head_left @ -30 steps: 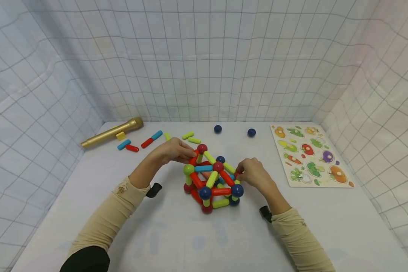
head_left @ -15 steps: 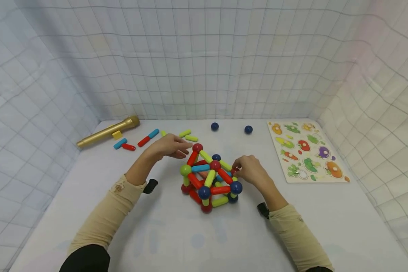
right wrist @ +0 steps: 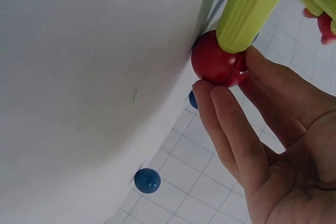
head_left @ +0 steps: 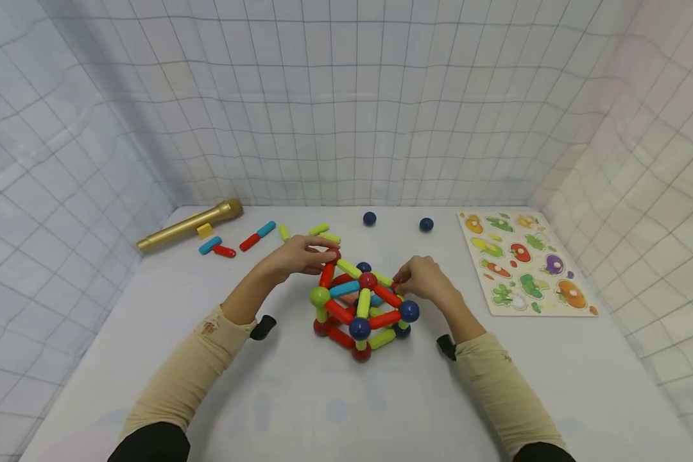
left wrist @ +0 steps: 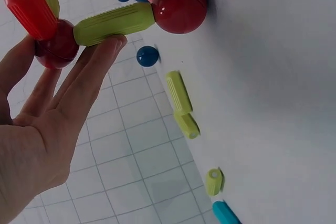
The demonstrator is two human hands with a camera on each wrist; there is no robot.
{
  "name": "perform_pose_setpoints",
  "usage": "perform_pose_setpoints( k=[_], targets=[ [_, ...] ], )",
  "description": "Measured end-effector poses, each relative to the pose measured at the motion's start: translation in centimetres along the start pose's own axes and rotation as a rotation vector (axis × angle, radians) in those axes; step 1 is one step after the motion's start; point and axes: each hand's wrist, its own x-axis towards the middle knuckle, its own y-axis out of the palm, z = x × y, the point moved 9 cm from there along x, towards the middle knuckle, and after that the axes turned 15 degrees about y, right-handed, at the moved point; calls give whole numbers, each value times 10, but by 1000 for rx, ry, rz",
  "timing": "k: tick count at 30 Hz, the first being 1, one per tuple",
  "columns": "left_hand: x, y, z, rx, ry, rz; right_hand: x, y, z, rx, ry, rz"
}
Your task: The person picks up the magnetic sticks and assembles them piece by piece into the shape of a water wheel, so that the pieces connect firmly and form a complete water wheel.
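In the head view, a magnetic stick-and-ball frame of red, blue and green rods joined by coloured balls stands mid-table. At its far left corner, my left hand holds an upper red ball between thumb and fingers. One fingertip of that hand touches the green rod below the ball, as the left wrist view shows. On the right side, my right hand pinches a red ball low on the frame, under an upright green rod. Some rods inside the frame are hidden.
Two loose blue balls lie behind the frame. Loose green rods, red and blue rods, a yellow block and a gold microphone lie at back left. A vegetable puzzle board lies at right.
My left hand came away from the frame and now holds its upper red ball. The frame has turned a little, its front corner shifting right. My right hand stays at its red ball.
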Motion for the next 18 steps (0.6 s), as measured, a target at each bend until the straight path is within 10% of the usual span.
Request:
perform_pose_setpoints(
  k=[11,18],
  targets=[
    [-18,-6,24,-86,-33,-26,14,-6,-1,47,-10,-6],
    [-33,3,70,-322,-258,29,-7,6,-52,271,161,218]
  ],
)
